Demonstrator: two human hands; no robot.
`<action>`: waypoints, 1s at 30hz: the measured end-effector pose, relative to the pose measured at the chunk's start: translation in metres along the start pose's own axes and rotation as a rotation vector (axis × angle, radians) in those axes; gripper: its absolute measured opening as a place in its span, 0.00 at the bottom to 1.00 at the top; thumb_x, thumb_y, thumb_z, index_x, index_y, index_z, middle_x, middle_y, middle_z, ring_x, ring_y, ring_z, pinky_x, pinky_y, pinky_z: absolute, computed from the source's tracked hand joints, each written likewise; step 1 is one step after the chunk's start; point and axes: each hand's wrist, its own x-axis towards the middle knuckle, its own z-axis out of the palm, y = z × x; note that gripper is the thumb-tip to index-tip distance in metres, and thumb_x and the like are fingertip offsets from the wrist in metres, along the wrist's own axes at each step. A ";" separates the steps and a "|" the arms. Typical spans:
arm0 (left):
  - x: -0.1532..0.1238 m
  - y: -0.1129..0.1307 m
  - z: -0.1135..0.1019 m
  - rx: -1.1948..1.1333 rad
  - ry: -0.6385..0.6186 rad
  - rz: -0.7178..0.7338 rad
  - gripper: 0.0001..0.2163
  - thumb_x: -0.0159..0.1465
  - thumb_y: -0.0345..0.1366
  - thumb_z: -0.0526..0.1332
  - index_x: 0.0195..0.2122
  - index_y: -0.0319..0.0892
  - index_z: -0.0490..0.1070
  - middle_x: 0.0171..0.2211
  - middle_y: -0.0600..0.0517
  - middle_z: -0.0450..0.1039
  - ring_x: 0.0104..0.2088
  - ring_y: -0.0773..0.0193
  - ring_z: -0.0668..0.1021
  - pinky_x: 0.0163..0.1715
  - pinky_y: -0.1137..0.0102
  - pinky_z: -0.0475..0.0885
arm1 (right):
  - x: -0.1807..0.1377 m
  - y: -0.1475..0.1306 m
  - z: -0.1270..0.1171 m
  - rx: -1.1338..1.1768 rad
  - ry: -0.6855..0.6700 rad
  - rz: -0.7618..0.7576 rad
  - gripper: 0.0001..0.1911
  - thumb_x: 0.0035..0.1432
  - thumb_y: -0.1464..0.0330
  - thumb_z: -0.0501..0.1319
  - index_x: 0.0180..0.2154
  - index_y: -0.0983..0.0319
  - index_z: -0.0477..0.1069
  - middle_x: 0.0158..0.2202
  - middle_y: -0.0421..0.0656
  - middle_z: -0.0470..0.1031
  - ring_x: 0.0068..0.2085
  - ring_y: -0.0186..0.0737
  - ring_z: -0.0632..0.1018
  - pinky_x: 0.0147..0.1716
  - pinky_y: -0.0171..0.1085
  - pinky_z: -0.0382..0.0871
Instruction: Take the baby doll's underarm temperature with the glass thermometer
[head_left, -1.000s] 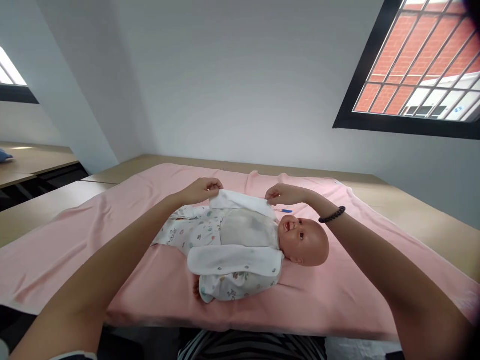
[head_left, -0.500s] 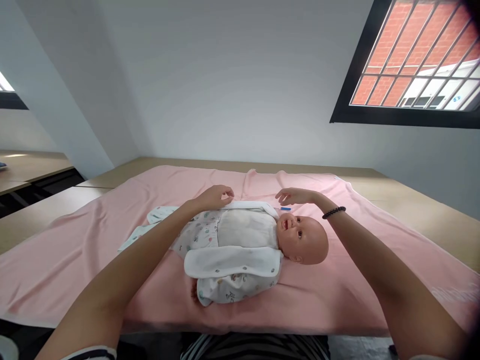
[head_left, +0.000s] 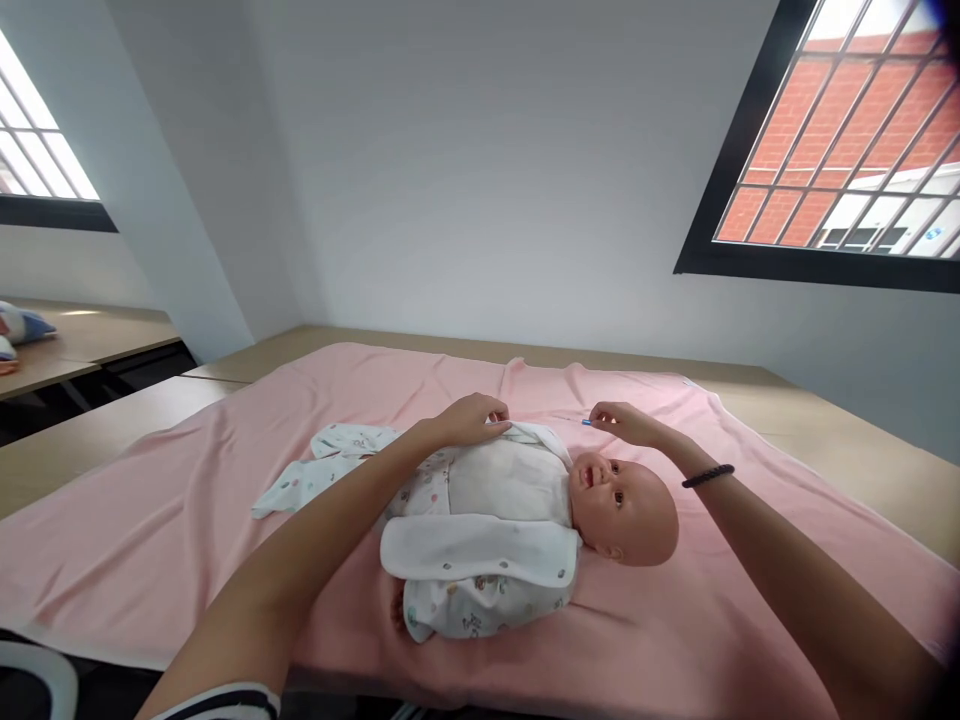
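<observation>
Fingers pinch the garment's far flap; pink blanket spreads beyond.

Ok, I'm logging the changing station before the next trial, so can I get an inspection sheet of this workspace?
Surface: wooden table covered by a creased pink blanket.
Job's things: baby doll lying on its back in an open white patterned garment, head to the right.
Clutter: small blue object on the blanket beside the right fingertips.
Hands: left hand resting on the garment's far flap; right hand hovering above the blanket past the doll's head, black bead bracelet on its wrist.
Cables: nothing seen.
Surroundings: grey wall, barred window showing brick, another table at left.
</observation>
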 end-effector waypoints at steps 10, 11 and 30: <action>-0.002 -0.001 -0.002 -0.017 0.038 -0.009 0.12 0.67 0.44 0.55 0.38 0.43 0.75 0.41 0.48 0.80 0.41 0.55 0.79 0.38 0.66 0.69 | -0.031 -0.115 -0.045 -0.029 -0.159 -0.210 0.14 0.60 0.56 0.63 0.34 0.60 0.76 0.35 0.43 0.79 0.35 0.40 0.74 0.33 0.39 0.64; -0.002 -0.001 -0.002 -0.027 0.045 -0.012 0.13 0.67 0.44 0.56 0.38 0.43 0.75 0.41 0.48 0.80 0.42 0.55 0.79 0.38 0.66 0.69 | -0.031 -0.122 -0.041 -0.074 -0.197 -0.210 0.11 0.60 0.59 0.63 0.34 0.60 0.75 0.34 0.43 0.79 0.34 0.40 0.74 0.32 0.38 0.63; -0.003 0.002 -0.002 0.006 0.128 0.067 0.10 0.68 0.41 0.56 0.37 0.43 0.74 0.39 0.50 0.80 0.39 0.57 0.78 0.36 0.66 0.67 | 0.029 -0.160 0.026 -0.521 -0.327 -0.237 0.03 0.52 0.74 0.61 0.29 0.61 0.72 0.30 0.44 0.75 0.30 0.38 0.69 0.30 0.37 0.59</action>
